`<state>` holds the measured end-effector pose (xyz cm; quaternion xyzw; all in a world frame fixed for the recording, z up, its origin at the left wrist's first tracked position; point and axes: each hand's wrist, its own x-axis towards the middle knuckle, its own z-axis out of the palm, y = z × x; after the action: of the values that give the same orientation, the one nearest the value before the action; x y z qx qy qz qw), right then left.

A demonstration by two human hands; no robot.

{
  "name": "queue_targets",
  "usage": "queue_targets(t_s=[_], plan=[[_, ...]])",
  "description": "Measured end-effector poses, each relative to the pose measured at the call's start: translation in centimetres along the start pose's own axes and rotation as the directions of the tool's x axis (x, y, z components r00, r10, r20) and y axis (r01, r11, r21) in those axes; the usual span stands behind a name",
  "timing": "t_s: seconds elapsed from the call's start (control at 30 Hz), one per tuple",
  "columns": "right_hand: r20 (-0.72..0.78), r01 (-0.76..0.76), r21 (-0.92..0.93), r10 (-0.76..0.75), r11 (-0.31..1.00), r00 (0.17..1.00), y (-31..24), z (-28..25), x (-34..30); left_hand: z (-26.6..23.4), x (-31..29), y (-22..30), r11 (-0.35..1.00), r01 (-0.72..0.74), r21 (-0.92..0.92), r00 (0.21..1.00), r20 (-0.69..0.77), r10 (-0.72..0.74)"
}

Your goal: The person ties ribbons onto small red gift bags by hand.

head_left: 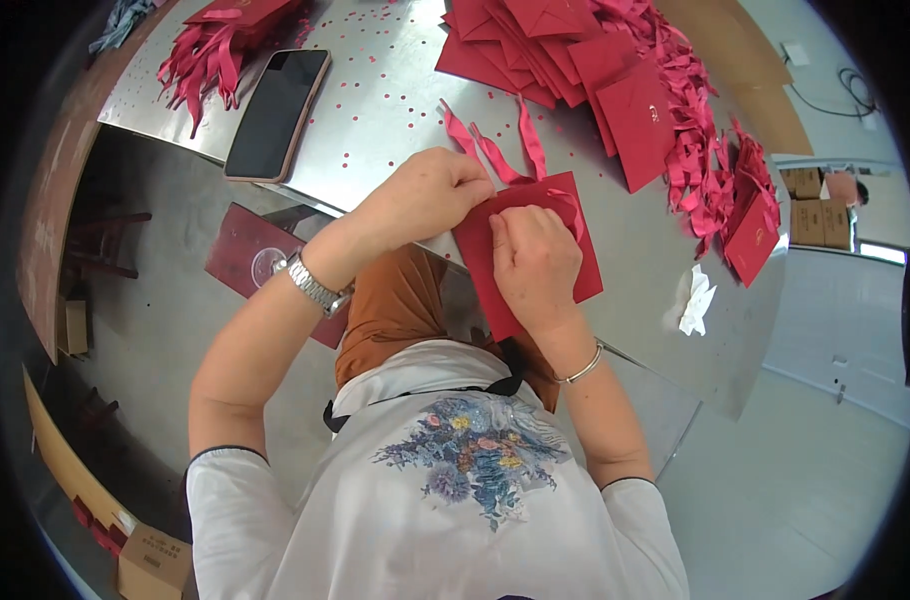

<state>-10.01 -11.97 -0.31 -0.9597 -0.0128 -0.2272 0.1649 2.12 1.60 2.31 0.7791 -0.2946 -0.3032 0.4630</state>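
Note:
A flat red paper bag (587,262) with pink-red ribbon handles lies at the table's near edge, partly over my lap. At its upper left corner my left hand (430,195) is closed in a pinch; its fingertips hide whatever is between them. Over the front of the bag, my right hand (540,265) has its fingers curled in, and what they grip is hidden underneath. A loop of ribbon (575,208) passes beside the right hand's knuckles. Beyond the bag's top edge, loose ribbon ends (494,152) stretch across the metal table (385,165).
Red bags (545,55) are heaped at the far side, with a tangle of ribbons (683,140) beside them. More ribboned bags (215,55) lie far left, near a phone (278,115). Crumpled white tissue (696,301) sits at right. A dark red stool (245,250) stands below the table.

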Motion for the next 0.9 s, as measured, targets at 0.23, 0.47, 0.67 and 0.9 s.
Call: queue_targets(t_s=[0.23, 0.47, 0.67, 0.9], plan=[[-0.122, 0.007, 0.063, 0.001, 0.998, 0.993, -0.1, -0.5, -0.2, -1.2, 2.0, -0.5, 0.955, -0.284, 0.085, 0.933, 0.255, 0.254], [-0.072, 0.067, -0.070, -0.072, 0.995, 0.995, 0.0, -0.4, -1.0, -0.2, 1.2, -0.2, 0.898, -0.359, 0.253, 0.915, 0.285, 0.286], [-0.039, 0.118, -0.096, -0.122, 0.988, 0.992, 0.2, -2.2, -1.5, 0.4, -0.4, -0.4, 0.830, -0.381, 0.407, 0.922, 0.229, 0.311], [-0.102, 0.208, 0.025, -0.205, 0.978, 0.973, 2.3, -4.4, -4.2, 1.0, -0.5, 0.2, 0.721, -0.342, 0.603, 0.931, 0.115, 0.346]])
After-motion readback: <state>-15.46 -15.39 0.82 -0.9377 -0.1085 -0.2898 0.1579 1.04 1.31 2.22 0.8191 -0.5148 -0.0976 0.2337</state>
